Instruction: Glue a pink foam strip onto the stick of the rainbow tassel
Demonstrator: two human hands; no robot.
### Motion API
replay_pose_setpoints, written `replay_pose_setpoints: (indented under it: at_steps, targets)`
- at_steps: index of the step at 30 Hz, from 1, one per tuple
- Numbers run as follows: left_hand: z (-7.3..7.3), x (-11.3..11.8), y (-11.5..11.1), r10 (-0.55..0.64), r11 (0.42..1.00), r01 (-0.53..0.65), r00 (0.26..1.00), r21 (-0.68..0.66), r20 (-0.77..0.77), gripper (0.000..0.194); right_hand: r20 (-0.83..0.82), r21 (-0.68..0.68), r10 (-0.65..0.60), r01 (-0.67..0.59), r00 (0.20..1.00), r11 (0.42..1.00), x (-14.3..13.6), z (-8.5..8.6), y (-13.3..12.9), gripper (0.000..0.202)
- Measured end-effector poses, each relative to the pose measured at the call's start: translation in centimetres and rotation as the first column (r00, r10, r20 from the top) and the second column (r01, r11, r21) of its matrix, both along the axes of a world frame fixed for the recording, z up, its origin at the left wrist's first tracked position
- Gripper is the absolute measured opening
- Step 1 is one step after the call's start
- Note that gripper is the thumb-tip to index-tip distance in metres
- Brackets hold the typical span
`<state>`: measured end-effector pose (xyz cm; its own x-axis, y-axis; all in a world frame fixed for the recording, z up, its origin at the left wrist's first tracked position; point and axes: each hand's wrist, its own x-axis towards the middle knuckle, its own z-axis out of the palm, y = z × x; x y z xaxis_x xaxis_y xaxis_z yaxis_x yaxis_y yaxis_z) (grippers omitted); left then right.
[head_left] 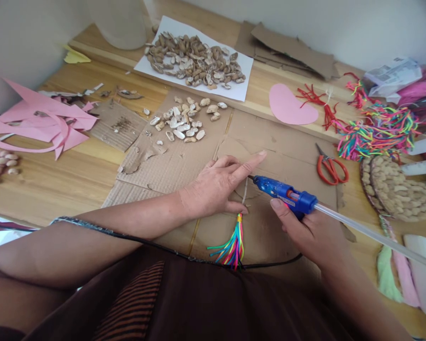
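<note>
- Left hand flat on cardboard sheet, fingers spread, index finger stretched out, thumb just beside top of tassel; grips nothing.
- Right hand clamped on glue gun, nozzle aimed left, tip just beside left index finger, over the cardboard.
- Clear glue stick sticks out the gun's back toward right edge of surface.
- Tassel rainbow-coloured, lies on cardboard at near edge, thin cord running up under left hand.
- Black cable crosses left forearm along near edge.
- Loose peanut shells on cardboard, beyond left hand.
- White paper with bigger shell heap at far edge.
- Pink paper scraps at left edge.
- Pink heart cutout, red scissors, colourful yarn toward right.
- Round shell-covered piece at right edge.
</note>
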<state>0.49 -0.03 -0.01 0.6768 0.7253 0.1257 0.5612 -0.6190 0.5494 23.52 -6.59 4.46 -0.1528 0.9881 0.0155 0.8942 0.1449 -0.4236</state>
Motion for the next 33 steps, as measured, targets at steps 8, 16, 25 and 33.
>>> replay_pose_setpoints:
  at_steps: [8,16,25,33]
  targets:
    - [-0.22,-0.04,0.08,-0.001,1.000,0.000,1.000,0.016,0.014,0.125,-0.017,0.051,-0.019,0.020,1.000,0.999,-0.07,-0.45,0.00,0.042]
    - [-0.21,0.02,0.05,0.005,1.000,-0.005,1.000,0.009,0.012,0.128,-0.001,0.048,0.031,-0.031,1.000,0.998,0.12,-0.53,0.19,0.041]
    - [-0.25,0.05,0.04,0.013,1.000,-0.013,1.000,0.003,0.012,0.129,-0.005,0.083,0.054,-0.053,0.999,0.995,-0.03,-0.45,0.10,0.039]
    - [-0.07,0.09,0.08,0.011,1.000,-0.010,1.000,-0.009,0.009,0.129,0.001,0.079,0.050,-0.050,0.999,0.996,-0.05,-0.42,0.04,0.038]
